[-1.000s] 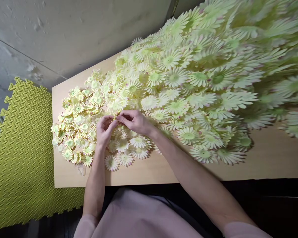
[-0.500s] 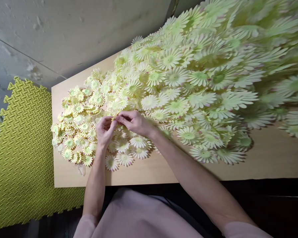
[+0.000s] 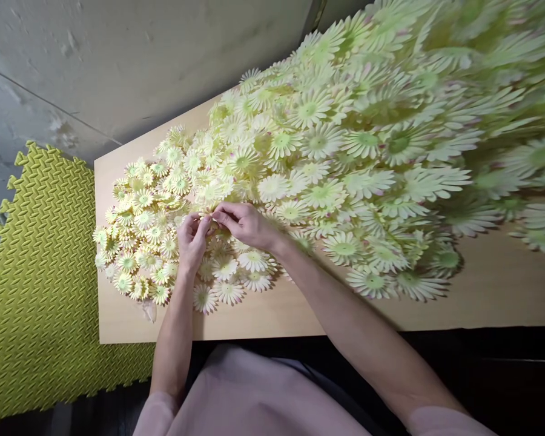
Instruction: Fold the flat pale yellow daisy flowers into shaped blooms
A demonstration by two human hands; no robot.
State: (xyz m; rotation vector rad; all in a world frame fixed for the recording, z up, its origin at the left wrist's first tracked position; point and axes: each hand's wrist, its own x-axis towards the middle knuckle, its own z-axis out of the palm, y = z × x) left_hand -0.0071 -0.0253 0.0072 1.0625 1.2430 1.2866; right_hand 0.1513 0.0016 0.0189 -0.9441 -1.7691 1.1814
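Observation:
My left hand (image 3: 192,241) is closed in a pinch over the pile, its thumb and fingertips meeting at a small pale yellow flower piece. From the other side my right hand (image 3: 245,224) pinches at the same spot, thumb against forefinger. The fingers mostly hide the piece, so its exact shape cannot be made out. Small artificial daisy heads (image 3: 144,219), cream with green centres, lie heaped left of my hands. Just below them are further daisy heads (image 3: 228,292) with pink-tipped petals. Larger artificial daisies (image 3: 323,194) form a deep heap to the right.
The pale wooden table (image 3: 272,321) shows bare wood along its front edge. A yellow foam mat (image 3: 49,272) lies beyond its left end. Behind stands a grey wall (image 3: 163,54). A scrap of clear plastic (image 3: 149,311) lies near the small heap.
Both hands stay at the same place over the pile. My left hand has shifted slightly to the right and its fingers have turned a little; the heaps look unchanged.

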